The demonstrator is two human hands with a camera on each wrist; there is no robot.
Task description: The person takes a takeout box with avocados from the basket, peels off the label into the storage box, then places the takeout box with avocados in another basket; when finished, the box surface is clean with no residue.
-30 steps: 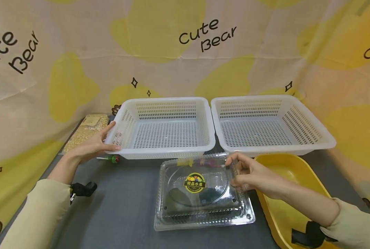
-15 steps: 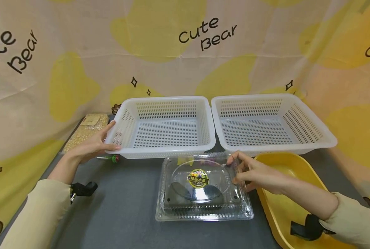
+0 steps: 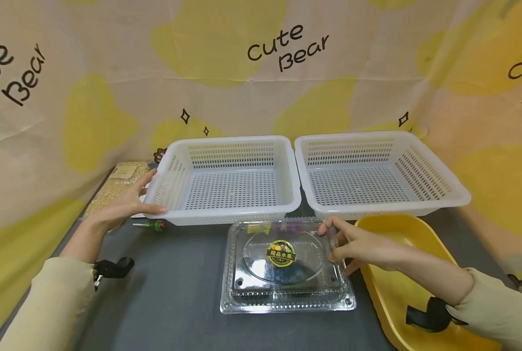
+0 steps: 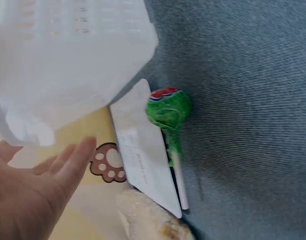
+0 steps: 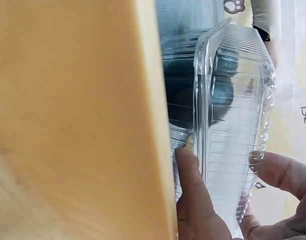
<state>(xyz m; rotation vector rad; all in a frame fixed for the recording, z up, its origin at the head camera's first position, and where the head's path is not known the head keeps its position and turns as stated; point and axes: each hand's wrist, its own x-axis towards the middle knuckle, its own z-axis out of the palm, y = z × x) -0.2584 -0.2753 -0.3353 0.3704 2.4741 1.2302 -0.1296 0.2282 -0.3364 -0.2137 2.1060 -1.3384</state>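
My left hand (image 3: 119,204) is at the left end of the left white basket (image 3: 232,213). In the head view its thumb touches the front corner of the rim, and the fingers lie fairly straight along the side. In the left wrist view that hand (image 4: 30,192) shows spread fingers below the basket wall. With my right hand (image 3: 366,246), I grip the right side of a clear plastic fruit box (image 3: 282,287) with a round label. Its lid lies over its base. Dark shapes show through the box wall (image 5: 228,145) in the right wrist view; what they are, I cannot tell.
A second white basket (image 3: 436,207) stands at the back right. The yellow tray (image 3: 385,312) is under my right forearm. Beside the left basket lie a lollipop (image 4: 168,109), a white card (image 4: 142,150) and a bag of pale grains (image 3: 118,183).
The box's front edge has shifted back and the box looks flatter than a second ago. My right hand keeps its grip. My left hand stays by the basket corner.
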